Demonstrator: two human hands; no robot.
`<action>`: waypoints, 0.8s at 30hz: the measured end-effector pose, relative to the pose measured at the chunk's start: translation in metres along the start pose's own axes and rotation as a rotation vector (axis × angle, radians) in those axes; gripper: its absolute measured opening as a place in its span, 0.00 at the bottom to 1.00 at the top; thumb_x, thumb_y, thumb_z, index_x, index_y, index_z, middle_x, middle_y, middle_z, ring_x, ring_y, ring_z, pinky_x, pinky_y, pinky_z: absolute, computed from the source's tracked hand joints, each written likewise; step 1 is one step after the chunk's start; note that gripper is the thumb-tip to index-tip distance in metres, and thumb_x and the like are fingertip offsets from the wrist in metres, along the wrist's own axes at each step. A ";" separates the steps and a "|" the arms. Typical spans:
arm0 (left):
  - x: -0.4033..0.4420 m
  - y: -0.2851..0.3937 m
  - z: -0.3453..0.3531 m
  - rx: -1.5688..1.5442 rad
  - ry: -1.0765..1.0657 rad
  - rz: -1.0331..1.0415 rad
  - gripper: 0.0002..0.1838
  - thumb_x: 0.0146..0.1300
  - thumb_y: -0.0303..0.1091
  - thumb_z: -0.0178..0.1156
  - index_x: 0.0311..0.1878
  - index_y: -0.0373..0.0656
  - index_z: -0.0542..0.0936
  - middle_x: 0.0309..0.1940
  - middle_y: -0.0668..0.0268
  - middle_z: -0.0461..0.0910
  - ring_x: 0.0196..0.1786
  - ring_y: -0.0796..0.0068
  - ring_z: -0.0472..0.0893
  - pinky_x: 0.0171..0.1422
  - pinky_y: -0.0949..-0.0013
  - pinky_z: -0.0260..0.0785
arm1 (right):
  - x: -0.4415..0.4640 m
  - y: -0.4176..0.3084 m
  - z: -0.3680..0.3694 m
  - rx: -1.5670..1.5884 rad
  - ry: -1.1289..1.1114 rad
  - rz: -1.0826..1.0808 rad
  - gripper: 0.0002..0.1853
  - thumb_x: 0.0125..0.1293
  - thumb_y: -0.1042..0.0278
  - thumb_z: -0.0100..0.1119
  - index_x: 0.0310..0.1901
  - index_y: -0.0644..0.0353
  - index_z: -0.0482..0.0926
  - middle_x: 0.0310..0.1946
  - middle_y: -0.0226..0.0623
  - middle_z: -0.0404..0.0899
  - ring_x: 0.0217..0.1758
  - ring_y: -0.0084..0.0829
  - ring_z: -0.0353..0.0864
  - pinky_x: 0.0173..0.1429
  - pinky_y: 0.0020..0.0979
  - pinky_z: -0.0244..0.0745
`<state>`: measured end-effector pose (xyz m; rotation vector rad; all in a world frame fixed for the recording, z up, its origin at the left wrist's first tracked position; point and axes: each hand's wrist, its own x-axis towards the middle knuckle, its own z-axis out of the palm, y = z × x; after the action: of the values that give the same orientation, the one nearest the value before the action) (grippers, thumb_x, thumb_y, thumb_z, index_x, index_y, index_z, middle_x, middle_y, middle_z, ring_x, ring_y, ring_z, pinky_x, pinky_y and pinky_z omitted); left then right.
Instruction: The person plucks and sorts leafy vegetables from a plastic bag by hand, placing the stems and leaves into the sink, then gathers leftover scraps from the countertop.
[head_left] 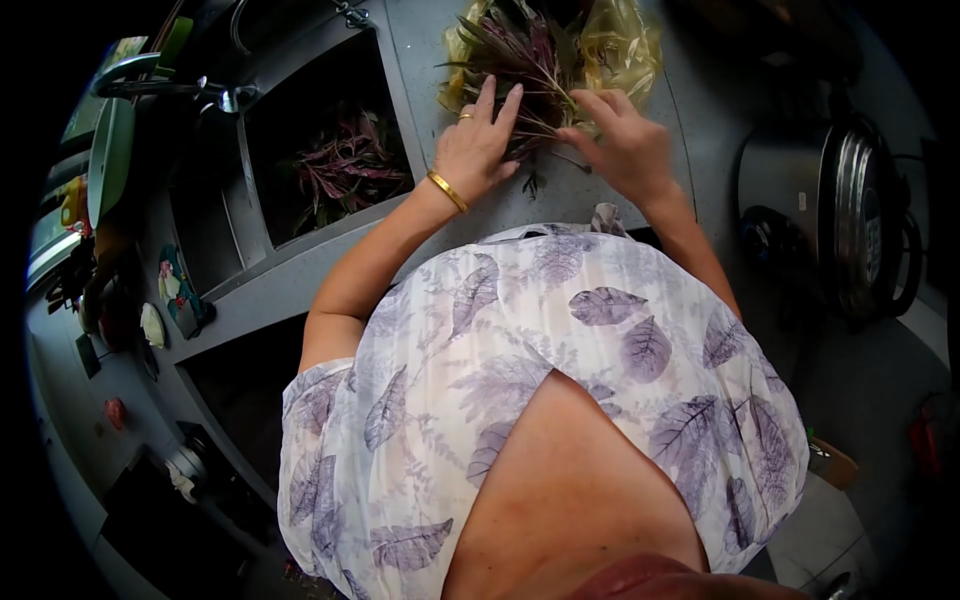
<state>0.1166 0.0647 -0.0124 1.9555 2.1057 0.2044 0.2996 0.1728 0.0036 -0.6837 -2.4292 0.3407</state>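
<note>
A bunch of purple-and-green leafy stems (535,65) lies on an opened yellow translucent plastic bag (620,50) on the grey counter. My left hand (472,148), with a gold ring and bracelet, rests at the bunch's left side, fingers stretched and apart. On the right, my right hand (630,145) pinches the cut ends of some stems between thumb and fingers. A small leaf sprig (531,184) lies on the counter between my hands. More of the same purple leaves (350,165) sit in the sink basin to the left.
The sink rim (405,110) borders the counter on the left, with a chrome faucet (225,95) beyond it. A green basin (110,150) stands at far left. To the right is a steel rice-cooker-like appliance (785,180).
</note>
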 end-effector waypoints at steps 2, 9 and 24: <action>-0.002 0.002 -0.002 0.004 0.005 0.019 0.52 0.42 0.40 0.72 0.71 0.55 0.53 0.70 0.49 0.51 0.59 0.48 0.69 0.53 0.57 0.73 | -0.003 0.008 0.012 -0.022 -0.004 0.011 0.13 0.55 0.61 0.65 0.40 0.53 0.79 0.30 0.32 0.78 0.27 0.32 0.81 0.27 0.28 0.74; -0.023 -0.011 0.016 0.145 0.110 0.186 0.29 0.58 0.44 0.61 0.64 0.60 0.68 0.69 0.65 0.58 0.65 0.56 0.64 0.58 0.56 0.66 | 0.021 0.023 0.008 0.247 0.471 0.104 0.05 0.56 0.70 0.66 0.32 0.60 0.81 0.25 0.33 0.80 0.23 0.26 0.77 0.27 0.22 0.71; -0.026 0.006 -0.067 -0.344 0.636 0.236 0.10 0.52 0.25 0.66 0.39 0.40 0.83 0.31 0.62 0.82 0.30 0.65 0.81 0.34 0.72 0.72 | 0.046 0.007 -0.004 1.555 0.338 0.907 0.08 0.64 0.70 0.59 0.27 0.61 0.77 0.20 0.29 0.75 0.13 0.13 0.59 0.17 0.17 0.49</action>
<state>0.1047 0.0440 0.0560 2.0872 1.9599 1.2900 0.2732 0.2040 0.0254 -0.8364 -0.8107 1.9157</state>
